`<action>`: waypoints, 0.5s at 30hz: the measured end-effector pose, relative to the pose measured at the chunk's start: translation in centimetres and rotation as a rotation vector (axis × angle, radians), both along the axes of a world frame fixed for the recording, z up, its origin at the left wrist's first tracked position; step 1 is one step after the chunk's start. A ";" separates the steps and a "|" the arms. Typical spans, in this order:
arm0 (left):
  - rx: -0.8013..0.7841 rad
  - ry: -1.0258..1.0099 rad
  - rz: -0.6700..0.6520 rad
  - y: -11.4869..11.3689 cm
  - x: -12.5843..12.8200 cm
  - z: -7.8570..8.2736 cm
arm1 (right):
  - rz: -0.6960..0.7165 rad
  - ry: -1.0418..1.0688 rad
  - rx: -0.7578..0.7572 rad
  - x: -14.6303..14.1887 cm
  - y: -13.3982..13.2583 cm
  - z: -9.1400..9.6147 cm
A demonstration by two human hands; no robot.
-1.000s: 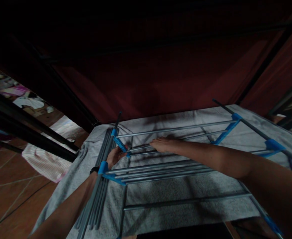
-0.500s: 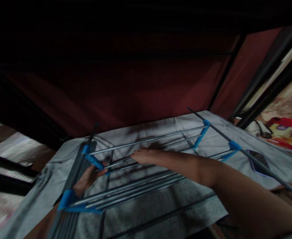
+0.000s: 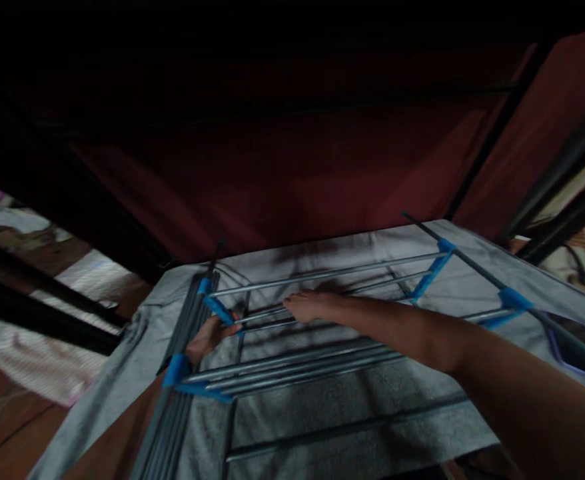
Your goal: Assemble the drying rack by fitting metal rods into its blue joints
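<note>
A rack of grey metal tubes (image 3: 322,275) joined by blue plastic connectors lies on a pale cloth. My left hand (image 3: 210,337) reaches through its left end, fingers closed around the far-left blue connector (image 3: 218,309) where the tube ends meet it. Near the middle of the rack, my right hand (image 3: 310,307) is wrapped over a pair of inner tubes, its fingertips partly hidden. Closer to me, another blue connector (image 3: 197,387) holds several parallel tubes. More blue connectors (image 3: 432,273) sit on the right side pole.
Under the rack's left end lies a bundle of grey tubes (image 3: 165,420). A phone (image 3: 575,340) rests on the pale cloth (image 3: 332,420) at the right, partly behind the side pole. A dark red panel (image 3: 292,180) stands behind, with dark frame bars at both sides.
The camera view has turned left, so the rack and both hands appear farther right. Both hands keep their places on the rack.
</note>
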State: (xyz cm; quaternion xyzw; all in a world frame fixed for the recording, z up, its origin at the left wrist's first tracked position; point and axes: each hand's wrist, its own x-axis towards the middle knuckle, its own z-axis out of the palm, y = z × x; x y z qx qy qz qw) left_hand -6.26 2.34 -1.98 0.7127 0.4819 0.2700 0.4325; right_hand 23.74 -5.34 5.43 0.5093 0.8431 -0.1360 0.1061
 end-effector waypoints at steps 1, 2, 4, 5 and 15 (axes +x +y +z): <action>-0.043 -0.027 -0.002 -0.1 0.0 -0.2 | -0.004 0.002 -0.008 -0.1 0.4 -0.3; -0.075 -0.055 0.015 -0.1 0.0 -0.4 | -0.011 0.013 -0.013 -0.4 0.9 -0.6; -0.111 -0.072 0.029 -0.2 0.0 -0.9 | -0.023 0.048 -0.019 -1.4 1.7 -1.3; -0.115 -0.079 0.037 -0.2 0.0 -1.1 | -0.025 0.068 -0.025 -2.1 2.1 -1.6; -0.126 -0.167 0.020 0.4 -0.2 -3.4 | 0.020 0.106 -0.083 -7.5 3.7 -3.4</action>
